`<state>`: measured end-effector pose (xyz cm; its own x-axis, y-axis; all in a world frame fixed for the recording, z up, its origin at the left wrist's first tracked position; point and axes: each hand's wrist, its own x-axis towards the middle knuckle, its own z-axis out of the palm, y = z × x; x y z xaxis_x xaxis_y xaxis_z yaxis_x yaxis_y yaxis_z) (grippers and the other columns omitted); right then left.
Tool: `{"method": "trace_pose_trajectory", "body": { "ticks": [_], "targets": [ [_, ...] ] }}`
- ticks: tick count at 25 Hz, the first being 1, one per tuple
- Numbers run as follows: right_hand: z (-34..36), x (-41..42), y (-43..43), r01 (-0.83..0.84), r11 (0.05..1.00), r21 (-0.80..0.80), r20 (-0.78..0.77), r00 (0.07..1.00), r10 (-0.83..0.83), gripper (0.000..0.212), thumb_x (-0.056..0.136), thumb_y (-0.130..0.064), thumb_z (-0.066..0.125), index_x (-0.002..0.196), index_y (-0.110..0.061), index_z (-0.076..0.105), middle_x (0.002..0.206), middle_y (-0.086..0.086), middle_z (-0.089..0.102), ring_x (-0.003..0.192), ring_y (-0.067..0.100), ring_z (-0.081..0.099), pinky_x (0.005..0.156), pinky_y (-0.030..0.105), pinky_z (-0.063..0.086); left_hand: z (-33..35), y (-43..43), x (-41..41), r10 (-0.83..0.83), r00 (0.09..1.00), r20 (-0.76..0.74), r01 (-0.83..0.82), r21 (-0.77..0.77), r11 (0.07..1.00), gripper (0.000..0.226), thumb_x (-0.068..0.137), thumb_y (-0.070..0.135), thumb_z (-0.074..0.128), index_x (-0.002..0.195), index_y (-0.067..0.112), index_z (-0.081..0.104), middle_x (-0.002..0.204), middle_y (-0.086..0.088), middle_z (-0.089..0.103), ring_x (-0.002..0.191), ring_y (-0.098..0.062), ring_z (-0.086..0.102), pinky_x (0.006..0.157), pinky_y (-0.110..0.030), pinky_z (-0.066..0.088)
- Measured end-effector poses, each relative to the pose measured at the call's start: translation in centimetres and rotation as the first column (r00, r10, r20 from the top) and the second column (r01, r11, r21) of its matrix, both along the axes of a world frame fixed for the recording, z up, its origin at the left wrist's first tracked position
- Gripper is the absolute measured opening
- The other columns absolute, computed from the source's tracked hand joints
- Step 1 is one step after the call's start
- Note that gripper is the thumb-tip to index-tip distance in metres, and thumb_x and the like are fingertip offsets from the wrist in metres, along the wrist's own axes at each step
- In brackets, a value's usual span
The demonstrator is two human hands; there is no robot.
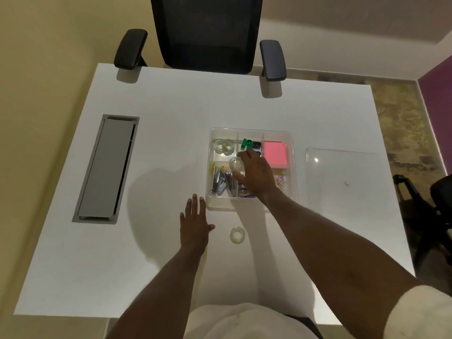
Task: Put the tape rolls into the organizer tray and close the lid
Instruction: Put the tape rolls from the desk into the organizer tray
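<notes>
Right hand (254,171) over the middle of the clear organizer tray (292,167), fingers curled around a clear tape roll (236,164). Just past that held roll, in the far left box of the tray, two more tape rolls (223,145) lying flat, side by side. Just beyond the fingertips, green clips (246,143). To the right of the hand, a pink pad of sticky notes (275,154), and coloured paper clips (281,180) near the wrist. Below and left of the held roll, staplers and pens (223,181) in the near left box.

Left hand (194,223) flat on the white table (151,99), fingers spread wide, holding nothing. Just right of its thumb, one last tape roll (237,235) on the table, close to the near edge of the tray but outside it.

Well off to the right of the tray, the clear lid (342,172) lying flat on the table. Tray top open.
</notes>
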<state>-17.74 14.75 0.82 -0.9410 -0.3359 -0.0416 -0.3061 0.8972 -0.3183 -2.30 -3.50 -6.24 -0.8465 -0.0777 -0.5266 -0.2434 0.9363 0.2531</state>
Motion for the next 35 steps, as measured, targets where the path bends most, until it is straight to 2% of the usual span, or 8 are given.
{"method": "trace_pose_trajectory", "body": {
  "ticks": [5,10,18,24,31,35],
  "targets": [
    [-0.5,-5.7,-3.9,0.008,0.996,0.086,0.027,1.0,-0.011,0.046,0.089,-0.041,0.071,0.122,-0.011,0.058,0.115,0.009,0.061,0.106,0.029,0.06,0.093,0.041,0.049,-0.7,0.1,-0.2,0.009,1.0,0.008,-0.009,-0.005,1.0,0.102,0.097,0.043,0.065,0.165,0.016,-0.005,0.173,-0.009,-0.016,0.161,-0.03,-0.009,0.13,-0.054,0.015],
    [-2.1,-7.9,-7.2,0.017,0.967,0.253,0.066,0.997,-0.035,0.048,0.091,-0.045,0.069,0.121,-0.01,0.058,0.118,0.01,0.061,0.112,0.029,0.059,0.096,0.041,0.044,-1.3,0.0,-0.3,0.026,0.999,0.023,-0.026,-0.004,1.0,0.104,0.096,0.044,0.066,0.165,0.018,-0.007,0.172,-0.008,-0.018,0.161,-0.029,-0.01,0.13,-0.053,0.013],
    [-3.1,-8.9,-8.8,-0.077,0.924,0.375,0.117,0.992,0.036,0.047,0.088,-0.032,0.074,0.127,-0.011,0.057,0.123,0.009,0.062,0.118,0.028,0.057,0.101,0.041,0.045,-1.7,0.1,-0.2,0.04,0.999,0.025,-0.04,0.003,0.999,0.103,0.097,0.043,0.065,0.165,0.02,-0.008,0.172,-0.006,-0.022,0.161,-0.027,-0.014,0.13,-0.052,0.011],
    [-2.7,-7.4,-8.0,-0.056,0.955,0.29,0.064,0.997,0.039,0.036,0.089,-0.017,0.069,0.123,-0.009,0.06,0.115,0.009,0.065,0.109,0.028,0.06,0.095,0.041,0.048,-1.5,0.0,-0.5,0.032,0.998,0.062,-0.032,-0.003,0.999,0.103,0.097,0.044,0.064,0.165,0.019,-0.009,0.172,-0.006,-0.022,0.161,-0.028,-0.015,0.13,-0.052,0.009],
    [-1.6,-1.3,-5.4,-0.066,0.987,0.147,-0.041,0.997,0.073,0.032,0.087,-0.016,0.073,0.117,-0.011,0.064,0.11,0.008,0.069,0.1,0.025,0.063,0.088,0.04,0.05,-0.6,-0.1,-0.3,0.015,0.999,0.049,-0.014,-0.016,1.0,0.102,0.098,0.043,0.064,0.165,0.018,-0.008,0.172,-0.007,-0.018,0.161,-0.029,-0.011,0.131,-0.053,0.013],
    [-2.0,3.5,-3.4,-0.117,0.988,0.102,-0.033,0.992,0.121,0.024,0.094,-0.02,0.063,0.116,-0.012,0.063,0.105,0.007,0.068,0.095,0.023,0.062,0.085,0.037,0.052,-0.1,-0.1,-0.4,0.015,0.999,0.05,-0.015,-0.013,1.0,0.1,0.098,0.044,0.063,0.165,0.018,-0.007,0.173,-0.008,-0.017,0.161,-0.028,-0.011,0.131,-0.053,0.013]
  ]
}}
